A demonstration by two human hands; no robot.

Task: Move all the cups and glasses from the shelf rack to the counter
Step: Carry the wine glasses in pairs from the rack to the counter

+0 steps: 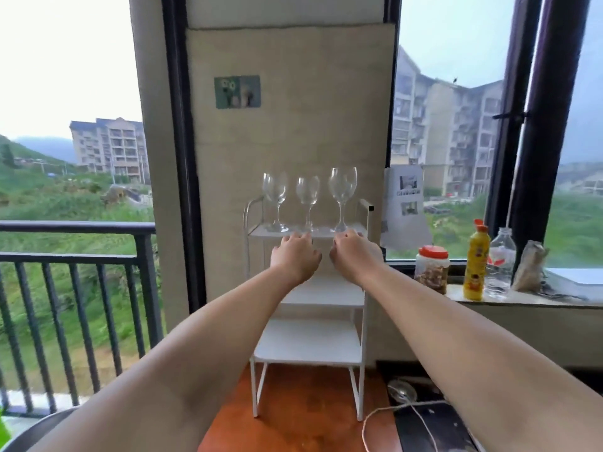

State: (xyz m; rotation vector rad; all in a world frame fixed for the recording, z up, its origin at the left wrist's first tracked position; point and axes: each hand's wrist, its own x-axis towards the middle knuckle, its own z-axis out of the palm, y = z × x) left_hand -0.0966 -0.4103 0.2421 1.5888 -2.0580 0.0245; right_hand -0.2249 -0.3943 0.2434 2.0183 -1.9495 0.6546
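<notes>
Three clear wine glasses stand upright in a row on the top tier of a white shelf rack (364, 308): a left glass (275, 190), a middle glass (307, 192) and a taller right glass (342, 185). My left hand (295, 256) reaches to the front edge of that top tier below the middle glass, fingers spread, holding nothing. Beside it my right hand (354, 252) rests at the edge just under the right glass's foot, also holding nothing. The rack stands on a brown wooden counter (293, 409).
A window ledge at right carries a red-lidded jar (432, 269), a yellow bottle (474, 265), a clear bottle (501, 262) and a crumpled bag (530, 267). A white cord (391, 415) lies on the counter's right side. A balcony railing (75, 256) runs along the left.
</notes>
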